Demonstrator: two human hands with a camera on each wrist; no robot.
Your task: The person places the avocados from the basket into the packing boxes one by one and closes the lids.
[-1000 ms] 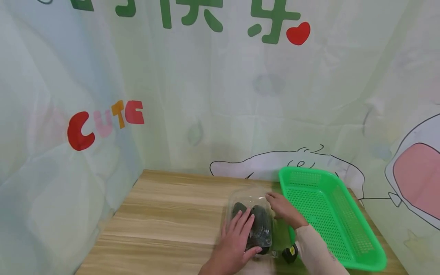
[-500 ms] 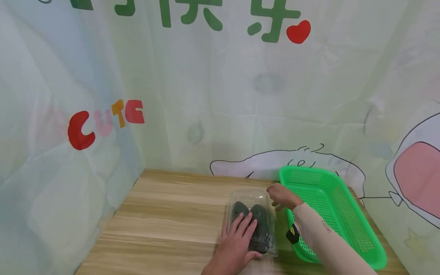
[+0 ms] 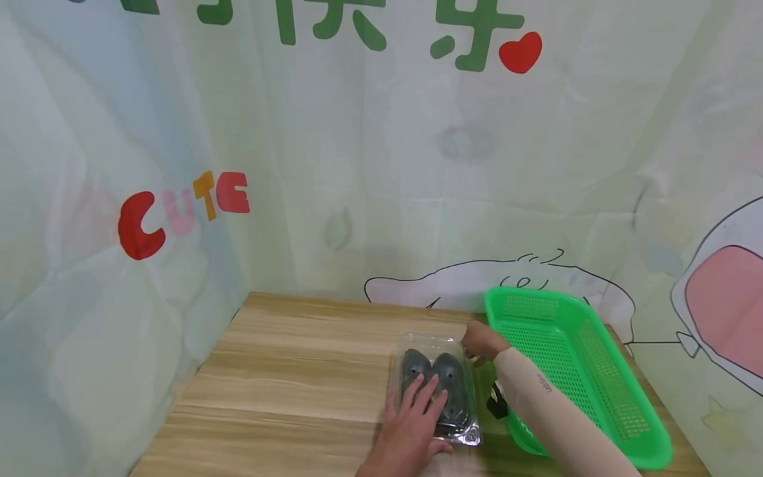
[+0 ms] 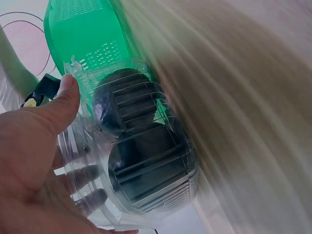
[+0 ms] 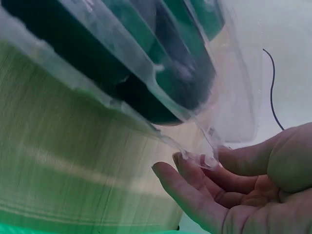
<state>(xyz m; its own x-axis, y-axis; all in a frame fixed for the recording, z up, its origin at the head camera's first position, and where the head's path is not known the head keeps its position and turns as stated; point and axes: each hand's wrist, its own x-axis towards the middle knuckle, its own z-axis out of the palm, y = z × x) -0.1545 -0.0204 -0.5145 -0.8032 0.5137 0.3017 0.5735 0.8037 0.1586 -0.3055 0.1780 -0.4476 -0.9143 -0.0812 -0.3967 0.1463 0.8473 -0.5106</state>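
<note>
A clear plastic clamshell box (image 3: 433,342) lies on the wooden table. Through its plastic show dark, smooth oval fruits (image 3: 450,371) that look like avocados. My left hand (image 3: 408,430) rests over the near part of the lid with fingers straight and spread; in the left wrist view its thumb (image 4: 67,92) lies along the box's near edge. At the far right corner my right hand (image 3: 481,342) pinches the plastic rim (image 5: 207,161) between thumb and fingers, plain in the right wrist view. The left hand hides part of the fruits.
A green perforated plastic basket (image 3: 596,391) stands just right of the box, with the right forearm (image 3: 557,411) reaching across it. Bare table (image 3: 286,371) extends to the left. A printed fabric backdrop (image 3: 357,165) rises behind the table and on both sides.
The lid, raised and blurry at first, now lies flatter on the box. My right hand has gone to the far right corner. My left hand has stayed on top, shifting slightly.
</note>
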